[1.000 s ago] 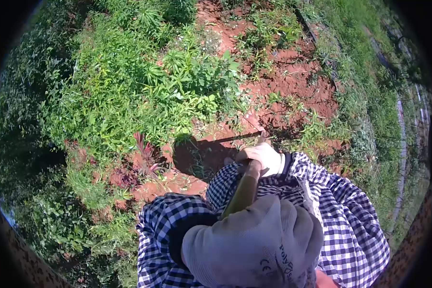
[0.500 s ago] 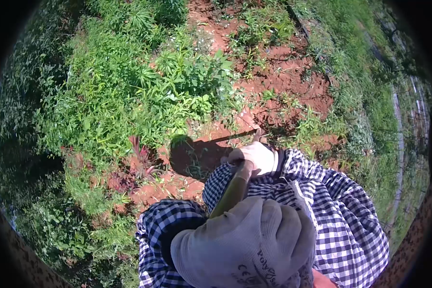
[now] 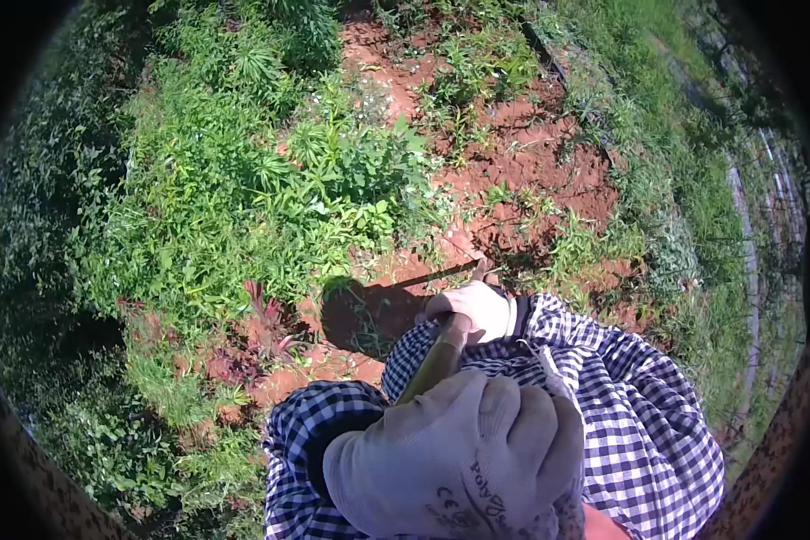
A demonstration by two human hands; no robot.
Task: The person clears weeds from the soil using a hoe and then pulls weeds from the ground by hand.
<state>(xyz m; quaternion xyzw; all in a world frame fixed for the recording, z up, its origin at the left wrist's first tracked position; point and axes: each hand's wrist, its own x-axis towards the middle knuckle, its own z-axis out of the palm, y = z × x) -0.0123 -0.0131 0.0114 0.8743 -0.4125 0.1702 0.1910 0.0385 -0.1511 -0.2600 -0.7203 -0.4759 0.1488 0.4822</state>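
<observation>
A long wooden tool handle (image 3: 430, 371) slants between my two hands. My left hand (image 3: 459, 454), in a pale knit glove with dark lettering, is closed around its near end, close to the camera. Farther down, my right hand (image 3: 481, 309), also in a light glove, wraps around the same handle. The far end of the tool is hidden or too small to make out. Black-and-white checked sleeves (image 3: 639, 396) cover both arms.
Reddish bare soil (image 3: 549, 148) runs ahead between weeds. Dense green plants (image 3: 288, 180) grow at the left, with a reddish-leaved plant (image 3: 263, 310) nearer. A dark line, perhaps a hose (image 3: 542, 47), edges the soil at the right. My shadow (image 3: 360, 310) falls in front.
The whole view has shifted slightly, with ground and hands a little lower in the picture. Both hands keep their hold on the handle.
</observation>
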